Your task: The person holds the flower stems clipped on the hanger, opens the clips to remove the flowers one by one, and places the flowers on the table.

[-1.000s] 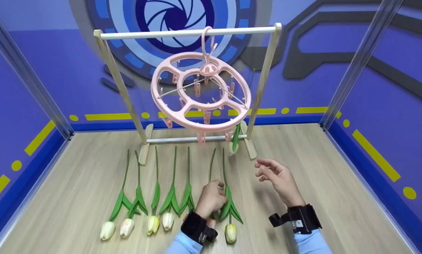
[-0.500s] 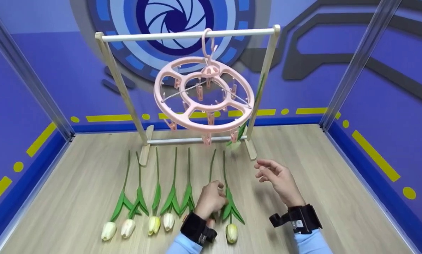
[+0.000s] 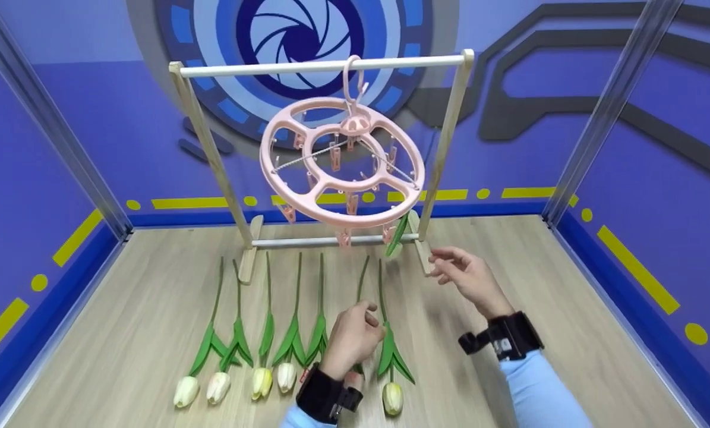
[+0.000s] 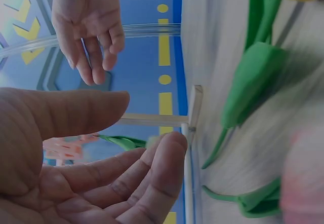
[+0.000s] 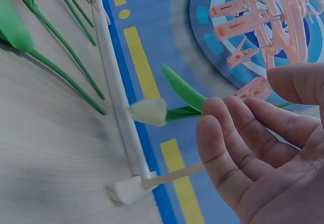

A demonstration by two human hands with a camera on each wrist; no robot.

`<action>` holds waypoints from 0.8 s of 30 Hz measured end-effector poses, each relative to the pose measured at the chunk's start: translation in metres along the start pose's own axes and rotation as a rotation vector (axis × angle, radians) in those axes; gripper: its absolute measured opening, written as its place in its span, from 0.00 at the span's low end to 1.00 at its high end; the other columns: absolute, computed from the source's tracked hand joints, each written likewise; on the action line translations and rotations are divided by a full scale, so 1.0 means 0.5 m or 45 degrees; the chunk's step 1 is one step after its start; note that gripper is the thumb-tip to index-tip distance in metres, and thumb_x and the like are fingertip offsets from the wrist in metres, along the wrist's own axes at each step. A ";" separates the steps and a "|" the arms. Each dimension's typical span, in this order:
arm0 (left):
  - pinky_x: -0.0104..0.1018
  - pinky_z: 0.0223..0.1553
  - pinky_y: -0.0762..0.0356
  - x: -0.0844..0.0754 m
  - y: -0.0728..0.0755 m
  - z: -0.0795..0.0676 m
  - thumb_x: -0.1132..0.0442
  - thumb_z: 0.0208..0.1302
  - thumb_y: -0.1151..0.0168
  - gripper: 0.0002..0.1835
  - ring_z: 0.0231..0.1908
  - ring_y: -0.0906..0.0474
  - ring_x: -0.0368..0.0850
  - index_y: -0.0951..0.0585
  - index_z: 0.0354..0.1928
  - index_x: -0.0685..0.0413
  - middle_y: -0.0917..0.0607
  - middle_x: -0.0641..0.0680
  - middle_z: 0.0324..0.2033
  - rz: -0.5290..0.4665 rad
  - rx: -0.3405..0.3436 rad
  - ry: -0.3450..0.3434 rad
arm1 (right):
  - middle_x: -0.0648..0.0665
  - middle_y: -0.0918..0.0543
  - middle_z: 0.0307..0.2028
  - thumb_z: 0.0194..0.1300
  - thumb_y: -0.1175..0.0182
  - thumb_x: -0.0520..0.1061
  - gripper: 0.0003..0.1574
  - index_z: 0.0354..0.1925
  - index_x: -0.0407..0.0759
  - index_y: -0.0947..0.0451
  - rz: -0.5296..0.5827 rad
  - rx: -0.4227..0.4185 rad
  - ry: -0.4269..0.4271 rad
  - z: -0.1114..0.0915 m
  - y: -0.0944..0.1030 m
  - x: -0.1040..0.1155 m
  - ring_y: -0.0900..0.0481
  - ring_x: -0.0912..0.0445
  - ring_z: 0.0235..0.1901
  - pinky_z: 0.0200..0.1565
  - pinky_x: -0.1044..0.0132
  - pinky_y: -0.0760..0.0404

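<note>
A pink clip hanger (image 3: 343,160), a ring with dangling clothespins, hangs by its hook from a wooden rack. One white tulip (image 5: 149,112) hangs head down at the hanger's right side; in the head view its leaf (image 3: 397,235) shows. My right hand (image 3: 470,279) hovers near the rack's right foot, fingers loosely bent, holding nothing. Low over the tulips on the table is my left hand (image 3: 355,336), its thumb and fingers apart in the left wrist view with nothing between them. It partly hides a pinkish tulip (image 3: 353,379); a yellow tulip (image 3: 393,398) lies to its right.
Several more tulips, among them a white tulip (image 3: 186,391) and another yellow tulip (image 3: 262,382), lie in a row on the wooden table (image 3: 123,333), stems toward the rack (image 3: 209,142). Printed blue walls (image 3: 628,196) enclose the table.
My right hand has moved slightly forward, toward the rack. The hanger and its hanging tulip have swung a little. My left hand stays about where it was; the head view has shifted slightly.
</note>
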State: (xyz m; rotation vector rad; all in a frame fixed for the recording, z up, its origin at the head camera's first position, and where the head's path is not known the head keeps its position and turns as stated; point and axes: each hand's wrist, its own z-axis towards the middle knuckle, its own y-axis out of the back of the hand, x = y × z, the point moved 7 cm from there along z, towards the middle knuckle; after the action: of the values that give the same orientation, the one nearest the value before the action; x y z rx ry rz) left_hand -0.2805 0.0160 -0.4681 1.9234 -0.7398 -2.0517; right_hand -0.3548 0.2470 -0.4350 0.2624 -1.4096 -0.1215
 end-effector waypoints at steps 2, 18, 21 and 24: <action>0.44 0.38 0.20 -0.012 0.005 -0.004 0.67 0.67 0.33 0.22 0.38 0.17 0.50 0.21 0.62 0.64 0.15 0.55 0.40 -0.003 -0.018 -0.046 | 0.28 0.18 0.56 0.78 0.43 0.41 0.24 0.64 0.27 0.26 -0.054 0.019 0.021 0.023 0.006 0.020 0.17 0.57 0.42 0.43 0.69 0.17; 0.41 0.48 0.16 -0.126 0.018 0.021 0.70 0.69 0.39 0.19 0.44 0.16 0.49 0.22 0.60 0.65 0.14 0.58 0.44 -0.090 -0.067 -0.489 | 0.27 0.32 0.71 0.77 0.48 0.37 0.33 0.75 0.28 0.41 -0.244 0.095 0.062 0.163 0.025 0.066 0.27 0.35 0.66 0.62 0.53 0.23; 0.42 0.49 0.16 -0.148 0.012 0.042 0.72 0.68 0.39 0.20 0.47 0.16 0.53 0.23 0.61 0.67 0.14 0.61 0.46 -0.070 -0.051 -0.531 | 0.26 0.38 0.74 0.77 0.51 0.33 0.36 0.77 0.27 0.47 -0.126 0.105 0.035 0.176 0.016 0.057 0.35 0.33 0.72 0.68 0.46 0.29; 0.42 0.51 0.17 -0.163 0.008 0.061 0.73 0.68 0.39 0.21 0.50 0.17 0.56 0.23 0.62 0.67 0.15 0.62 0.48 -0.046 -0.050 -0.552 | 0.27 0.40 0.76 0.75 0.53 0.31 0.38 0.78 0.27 0.50 -0.025 0.102 0.015 0.189 0.006 0.057 0.39 0.33 0.74 0.70 0.46 0.32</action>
State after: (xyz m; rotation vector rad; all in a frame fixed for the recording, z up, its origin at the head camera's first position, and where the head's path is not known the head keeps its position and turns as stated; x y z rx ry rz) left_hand -0.3024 0.0590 -0.3955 1.4919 -0.7460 -2.5199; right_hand -0.4437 0.2326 -0.3941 0.3430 -1.4019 -0.0796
